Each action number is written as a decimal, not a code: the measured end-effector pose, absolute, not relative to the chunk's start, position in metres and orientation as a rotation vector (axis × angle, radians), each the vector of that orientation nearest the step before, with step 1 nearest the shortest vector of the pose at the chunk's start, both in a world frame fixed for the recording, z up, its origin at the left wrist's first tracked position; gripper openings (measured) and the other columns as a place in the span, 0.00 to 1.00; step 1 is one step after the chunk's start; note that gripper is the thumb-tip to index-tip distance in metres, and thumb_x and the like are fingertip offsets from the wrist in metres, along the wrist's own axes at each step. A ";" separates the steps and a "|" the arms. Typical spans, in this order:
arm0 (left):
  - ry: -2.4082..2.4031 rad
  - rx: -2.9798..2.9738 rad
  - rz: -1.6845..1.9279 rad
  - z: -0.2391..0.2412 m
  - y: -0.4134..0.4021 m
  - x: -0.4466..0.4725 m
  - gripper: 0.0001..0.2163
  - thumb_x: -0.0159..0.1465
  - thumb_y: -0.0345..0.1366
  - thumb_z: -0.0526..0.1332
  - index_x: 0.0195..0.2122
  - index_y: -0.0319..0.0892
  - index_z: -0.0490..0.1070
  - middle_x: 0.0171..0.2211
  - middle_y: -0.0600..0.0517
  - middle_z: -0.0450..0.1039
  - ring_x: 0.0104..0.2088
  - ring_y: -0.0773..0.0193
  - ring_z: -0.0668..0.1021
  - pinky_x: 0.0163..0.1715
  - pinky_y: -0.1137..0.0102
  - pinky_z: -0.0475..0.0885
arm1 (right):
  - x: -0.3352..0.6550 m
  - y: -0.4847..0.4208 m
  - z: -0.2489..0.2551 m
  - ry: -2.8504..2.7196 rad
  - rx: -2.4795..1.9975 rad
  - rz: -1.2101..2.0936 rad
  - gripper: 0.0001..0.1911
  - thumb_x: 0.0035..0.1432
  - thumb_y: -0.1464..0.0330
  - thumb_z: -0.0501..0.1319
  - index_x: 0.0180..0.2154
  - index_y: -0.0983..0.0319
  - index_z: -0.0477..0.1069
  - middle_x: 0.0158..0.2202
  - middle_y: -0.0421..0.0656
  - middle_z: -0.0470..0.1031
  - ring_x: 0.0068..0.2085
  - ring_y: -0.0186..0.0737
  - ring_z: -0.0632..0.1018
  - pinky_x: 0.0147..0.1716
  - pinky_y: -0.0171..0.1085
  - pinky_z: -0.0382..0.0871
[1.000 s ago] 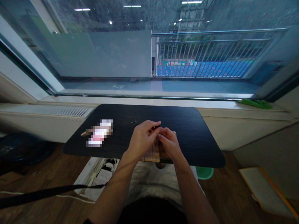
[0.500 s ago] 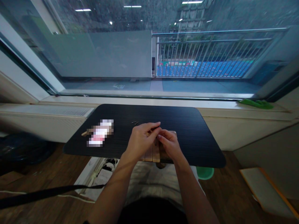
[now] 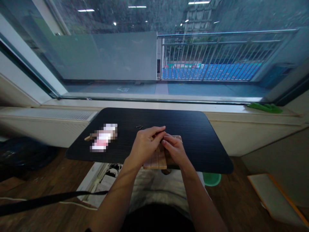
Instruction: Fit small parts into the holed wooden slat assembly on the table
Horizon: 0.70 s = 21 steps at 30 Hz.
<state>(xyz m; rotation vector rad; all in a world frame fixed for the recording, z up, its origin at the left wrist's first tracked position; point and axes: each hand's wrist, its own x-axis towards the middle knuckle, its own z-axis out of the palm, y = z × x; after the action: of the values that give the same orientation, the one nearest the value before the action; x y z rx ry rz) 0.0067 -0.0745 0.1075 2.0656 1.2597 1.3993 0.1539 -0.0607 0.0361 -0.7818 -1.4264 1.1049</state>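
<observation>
My left hand [image 3: 145,143] reaches over a small grooved wooden piece [image 3: 155,162] at the table's front edge. Its thumb and fingers are closed in a pinch, and whatever lies between them is too small or hidden to name. Close beside it, my right hand [image 3: 175,149] is also pinched, its fingertips meeting those of the left above the wood. A darker wooden part [image 3: 170,160] shows partly under my right hand. Several thin metal pieces, seemingly screws [image 3: 139,127], lie on the black table [image 3: 183,120] beyond my left hand.
A pixelated pale item [image 3: 104,138] with a wooden stick end [image 3: 88,138] lies on the table's left. A windowsill [image 3: 154,104] runs behind, with a green cloth [image 3: 265,107] at right. Below the table stands a green basin [image 3: 211,179].
The grooved wooden piece has shifted very slightly toward me and to the right, showing a little more of its front end. Both hands keep almost the same pinched pose.
</observation>
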 end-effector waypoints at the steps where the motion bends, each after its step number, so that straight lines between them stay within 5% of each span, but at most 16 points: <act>1: 1.263 2.073 1.395 0.107 -0.074 0.006 0.09 0.63 0.29 0.66 0.43 0.43 0.82 0.39 0.49 0.85 0.37 0.61 0.85 0.43 0.67 0.80 | 0.154 -0.061 0.037 -1.436 -0.794 1.060 0.09 0.57 0.60 0.67 0.36 0.57 0.82 0.42 0.44 0.82 0.44 0.44 0.81 0.46 0.42 0.75; 21: 1.190 2.105 1.417 0.104 -0.074 0.009 0.08 0.63 0.29 0.67 0.44 0.42 0.79 0.37 0.50 0.81 0.36 0.64 0.81 0.41 0.67 0.78 | 0.150 -0.063 0.037 -1.349 -0.832 1.178 0.10 0.53 0.58 0.69 0.32 0.57 0.76 0.29 0.39 0.76 0.32 0.38 0.75 0.32 0.37 0.71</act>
<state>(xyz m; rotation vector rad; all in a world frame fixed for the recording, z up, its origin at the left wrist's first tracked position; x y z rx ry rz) 0.0088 -0.0740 0.1041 2.1052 1.1897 1.4175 0.1500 -0.0633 0.0371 -0.8315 -1.3491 1.1783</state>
